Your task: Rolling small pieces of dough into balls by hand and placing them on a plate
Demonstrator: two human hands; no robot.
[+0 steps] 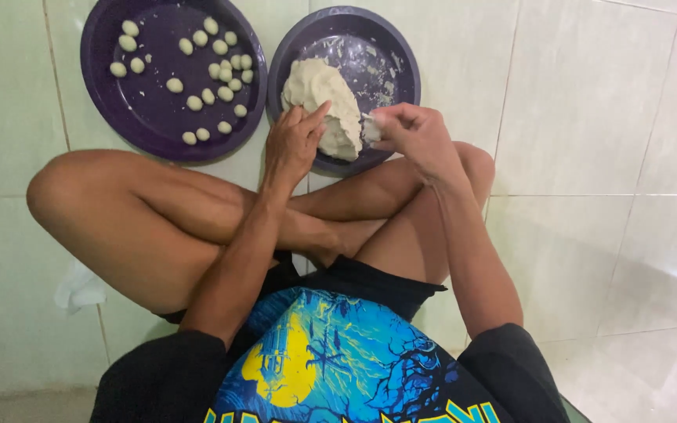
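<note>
**Fingers in the dough, one tray already dotted with balls**

Fingers of my left hand lie spread and relaxed against the near side of the dough lump, thumb pointing up along its flank, steadying it without squeezing. Over on my right hand the fingertips are pinched shut on a small piece of dough, right at the lump's edge; whether it is already torn free or hangs on by a thread I cannot tell.

That lump sits in the purple round tray just beyond both hands, whose far wall is smeared with pale residue. Off to the left of my left fingers, touching or nearly touching the first tray, is a second purple tray holding the small dough balls, roughly two dozen, scattered loosely with a tighter cluster on the side nearer my hands.

As I judge it, the work is partway: a fair count of balls is made, yet the lump is still large, many times the bulk of what lies rolled, so most of the dough remains to be portioned. My crossed legs lie beneath my wrists on the pale tiled floor, and a crumpled white cloth lies well behind my left elbow
</note>
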